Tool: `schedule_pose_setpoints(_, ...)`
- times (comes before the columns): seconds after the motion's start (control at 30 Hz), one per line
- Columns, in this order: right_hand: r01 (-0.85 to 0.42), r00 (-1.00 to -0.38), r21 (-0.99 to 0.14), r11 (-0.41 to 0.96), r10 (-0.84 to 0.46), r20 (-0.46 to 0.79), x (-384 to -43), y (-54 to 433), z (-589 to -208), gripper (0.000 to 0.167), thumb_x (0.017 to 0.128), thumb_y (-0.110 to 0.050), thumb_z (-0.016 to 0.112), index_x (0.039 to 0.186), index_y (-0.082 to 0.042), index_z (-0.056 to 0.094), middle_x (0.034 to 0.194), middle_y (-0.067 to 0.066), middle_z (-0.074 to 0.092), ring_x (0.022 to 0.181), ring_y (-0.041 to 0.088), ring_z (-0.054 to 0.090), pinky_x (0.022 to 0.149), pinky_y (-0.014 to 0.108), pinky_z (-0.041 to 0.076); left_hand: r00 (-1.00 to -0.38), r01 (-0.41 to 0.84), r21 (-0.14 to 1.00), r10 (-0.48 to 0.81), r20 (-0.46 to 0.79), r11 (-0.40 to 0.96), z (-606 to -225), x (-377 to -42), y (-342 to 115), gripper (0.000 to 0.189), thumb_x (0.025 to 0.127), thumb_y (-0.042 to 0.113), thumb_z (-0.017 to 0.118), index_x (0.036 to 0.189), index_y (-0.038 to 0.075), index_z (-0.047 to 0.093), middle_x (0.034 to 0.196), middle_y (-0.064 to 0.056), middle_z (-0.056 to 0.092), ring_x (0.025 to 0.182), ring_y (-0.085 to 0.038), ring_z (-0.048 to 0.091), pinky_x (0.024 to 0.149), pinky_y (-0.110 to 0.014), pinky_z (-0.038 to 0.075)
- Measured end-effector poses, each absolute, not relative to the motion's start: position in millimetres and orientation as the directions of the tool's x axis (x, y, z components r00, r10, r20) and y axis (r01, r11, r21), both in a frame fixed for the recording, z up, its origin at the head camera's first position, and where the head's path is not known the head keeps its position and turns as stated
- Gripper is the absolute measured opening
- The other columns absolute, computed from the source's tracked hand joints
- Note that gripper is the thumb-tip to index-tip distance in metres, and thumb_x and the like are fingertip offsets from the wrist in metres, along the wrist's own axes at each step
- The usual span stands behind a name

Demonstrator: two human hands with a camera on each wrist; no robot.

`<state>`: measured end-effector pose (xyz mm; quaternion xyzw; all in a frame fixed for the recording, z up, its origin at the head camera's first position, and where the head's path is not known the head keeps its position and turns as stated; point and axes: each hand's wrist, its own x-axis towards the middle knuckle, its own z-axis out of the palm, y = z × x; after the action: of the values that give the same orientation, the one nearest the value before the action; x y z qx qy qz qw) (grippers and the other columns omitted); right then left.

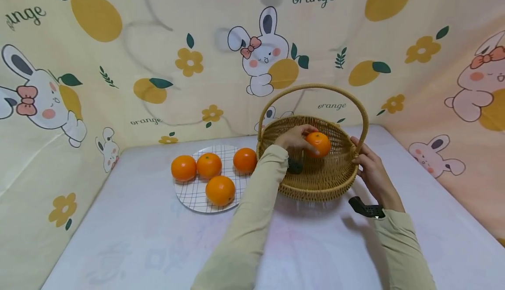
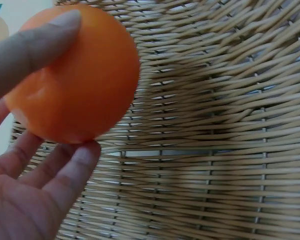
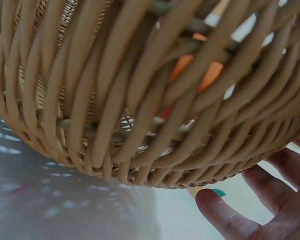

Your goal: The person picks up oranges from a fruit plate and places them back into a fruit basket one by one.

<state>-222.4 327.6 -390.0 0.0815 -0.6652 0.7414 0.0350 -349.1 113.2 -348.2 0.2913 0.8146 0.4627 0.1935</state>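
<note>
In the head view my left hand (image 1: 295,138) is inside the wicker basket (image 1: 311,194), gripping an orange (image 1: 318,144) between thumb and fingers. The left wrist view shows the thumb on top of this orange (image 2: 90,80) and fingertips beneath it, with the woven wall (image 2: 210,115) behind. At the basket's right side, my right hand (image 1: 372,169) holds the rim near the foot of the arched handle (image 1: 315,86). From the right wrist, the fingers (image 3: 270,187) partly disappear behind the weave. Bits of orange colour show through its gaps.
Left of the basket, a round white plate with a grid pattern (image 1: 191,200) carries several oranges (image 1: 220,190). My left forearm crosses in front of its right edge. The white tabletop (image 1: 158,246) meets printed cloth walls (image 1: 221,79) at the back and sides.
</note>
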Motion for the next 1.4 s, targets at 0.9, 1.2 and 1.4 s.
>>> schedule_pose_setpoints(0.9, -0.182, -0.982, -0.980, -0.075, -0.034, 0.185, -222, 322, -387, 0.063, 0.095, 0.007, 0.036, 0.154, -0.004, 0.018, 0.154, 0.020, 0.015, 0.125, 0.025, 0.031, 0.084, 0.022, 0.049, -0.741, 0.061, 0.901, 0.624, -0.247, 0.429, -364, -337, 109, 0.063, 0.077, -0.007, 0.078, 0.134, 0.004, 0.052, 0.134, -0.014, 0.050, 0.107, -0.025, 0.054, 0.092, -0.042, 0.047)
schedule_pose_setpoints(1.2, -0.173, -0.984, -0.981, -0.087, -0.030, 0.176, -221, 325, -389, 0.063, 0.095, 0.006, 0.037, 0.154, -0.005, 0.018, 0.154, 0.018, 0.015, 0.124, 0.023, 0.032, 0.084, 0.022, 0.049, -0.742, 0.039, 0.884, 0.606, -0.287, 0.466, -362, -336, 110, 0.061, 0.078, -0.003, 0.078, 0.133, 0.007, 0.055, 0.131, -0.013, 0.051, 0.104, -0.026, 0.055, 0.088, -0.047, 0.050)
schedule_pose_setpoints(1.4, -0.168, -0.985, -0.983, -0.069, -0.029, 0.170, -222, 326, -389, 0.064, 0.096, 0.006, 0.036, 0.155, -0.006, 0.016, 0.157, 0.020, 0.011, 0.130, 0.027, 0.027, 0.085, 0.020, 0.047, -0.740, 0.051, 0.890, 0.615, -0.270, 0.453, -358, -336, 110, 0.062, 0.079, -0.001, 0.078, 0.136, 0.006, 0.053, 0.126, -0.012, 0.051, 0.104, -0.028, 0.056, 0.085, -0.049, 0.051)
